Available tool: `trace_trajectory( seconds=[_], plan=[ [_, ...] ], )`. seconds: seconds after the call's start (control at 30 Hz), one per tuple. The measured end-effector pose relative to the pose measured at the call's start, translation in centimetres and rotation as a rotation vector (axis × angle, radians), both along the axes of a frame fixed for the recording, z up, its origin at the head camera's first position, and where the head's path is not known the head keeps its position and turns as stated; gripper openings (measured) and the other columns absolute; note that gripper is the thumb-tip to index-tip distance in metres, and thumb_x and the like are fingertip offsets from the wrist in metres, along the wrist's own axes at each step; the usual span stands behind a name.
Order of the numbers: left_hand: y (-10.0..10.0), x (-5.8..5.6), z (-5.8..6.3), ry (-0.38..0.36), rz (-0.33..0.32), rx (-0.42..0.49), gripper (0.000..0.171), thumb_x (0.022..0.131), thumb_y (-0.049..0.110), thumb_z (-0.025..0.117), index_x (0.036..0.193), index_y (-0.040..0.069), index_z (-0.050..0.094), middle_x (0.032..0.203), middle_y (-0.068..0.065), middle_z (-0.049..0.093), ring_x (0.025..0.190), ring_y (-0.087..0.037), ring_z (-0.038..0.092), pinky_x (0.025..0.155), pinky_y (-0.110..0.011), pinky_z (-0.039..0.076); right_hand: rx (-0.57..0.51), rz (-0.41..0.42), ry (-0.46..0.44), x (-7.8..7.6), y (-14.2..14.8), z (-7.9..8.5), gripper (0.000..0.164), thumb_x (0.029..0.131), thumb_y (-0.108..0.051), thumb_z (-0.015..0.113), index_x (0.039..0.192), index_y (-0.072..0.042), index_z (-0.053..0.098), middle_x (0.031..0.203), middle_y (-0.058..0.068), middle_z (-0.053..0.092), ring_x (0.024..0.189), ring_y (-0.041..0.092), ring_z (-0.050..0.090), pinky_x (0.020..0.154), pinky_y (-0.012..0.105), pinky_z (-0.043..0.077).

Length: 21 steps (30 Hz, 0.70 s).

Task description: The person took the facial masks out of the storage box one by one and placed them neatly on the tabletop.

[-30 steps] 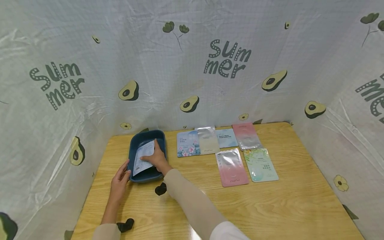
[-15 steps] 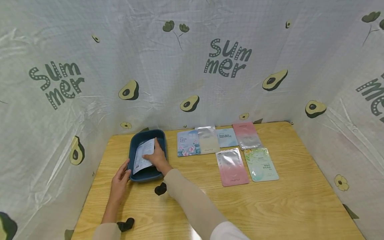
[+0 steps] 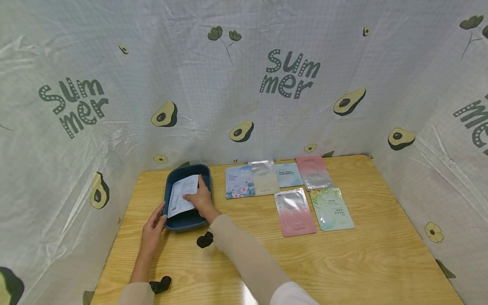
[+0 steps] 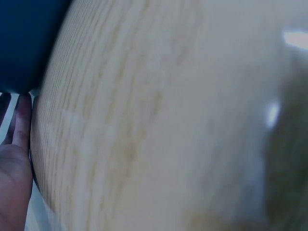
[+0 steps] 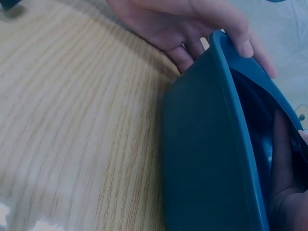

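A dark blue plastic bin [image 3: 185, 228] stands at the table's left side. My left hand [image 3: 153, 230] holds its near left corner; in the right wrist view the thumb of the left hand [image 5: 207, 24] lies over the rim. Inside the bin, my right hand [image 3: 202, 201] grips a flat white-and-pale-blue packet [image 3: 179, 197] with small print and a barcode, thumb on top and the other fingers mostly hidden beneath. The packet lies tilted in the bin. The left wrist view catches only part of the left hand [image 4: 17, 159] beside the bin [image 4: 29, 43].
Right of the bin lie several flat sachets: a blue floral one [image 3: 239, 182], a cream one [image 3: 264, 178], a small light-blue one [image 3: 288, 175], pink ones [image 3: 296, 214] and a green one [image 3: 331, 209]. A printed white sheet [image 3: 236, 84] hangs behind the wooden table [image 3: 366, 262].
The packet in my right hand has shifted slightly up and its face shows a little more fully. My left hand has kept its place on the bin.
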<state>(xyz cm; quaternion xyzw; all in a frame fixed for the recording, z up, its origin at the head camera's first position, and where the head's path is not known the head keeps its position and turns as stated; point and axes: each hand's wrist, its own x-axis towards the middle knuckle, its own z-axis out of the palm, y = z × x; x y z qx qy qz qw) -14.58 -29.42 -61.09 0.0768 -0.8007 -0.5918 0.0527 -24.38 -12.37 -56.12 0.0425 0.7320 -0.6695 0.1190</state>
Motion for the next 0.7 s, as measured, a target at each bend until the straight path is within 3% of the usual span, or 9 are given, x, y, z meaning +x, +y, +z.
trace_trajectory(
  seconds=[0.13,0.4,0.7],
  plan=[
    [0.1,0.04,0.02,0.001,0.001,-0.008,0.051,0.11,0.032,0.046,0.159,0.025,0.037,0.164,-0.009,0.033,0.134,-0.001,0.04,0.093,-0.004,0.04,-0.017,-0.011,0.001,-0.01,0.06,0.2,0.09,0.091,-0.001,0.075,0.163,-0.022,0.026,0.149,0.005,0.053,0.096,0.016,0.068,0.086,0.034,0.058],
    [0.1,-0.01,-0.08,0.012,-0.001,0.013,0.051,0.11,0.031,0.046,0.16,0.023,0.036,0.163,-0.012,0.033,0.127,0.007,0.042,0.092,-0.005,0.042,-0.088,-0.014,0.045,-0.25,0.3,0.05,0.081,0.091,0.0,0.074,0.159,-0.02,0.036,0.117,0.006,0.071,0.088,0.017,0.072,0.078,0.034,0.06],
    [0.16,-0.03,-0.03,0.002,0.001,0.014,0.051,0.11,0.032,0.045,0.16,0.024,0.036,0.164,-0.011,0.032,0.128,0.007,0.041,0.092,-0.005,0.042,-0.192,0.008,0.072,-0.02,0.94,-0.18,0.075,0.091,0.004,0.073,0.153,-0.02,0.039,0.111,0.007,0.073,0.086,0.022,0.073,0.076,0.038,0.061]
  ],
)
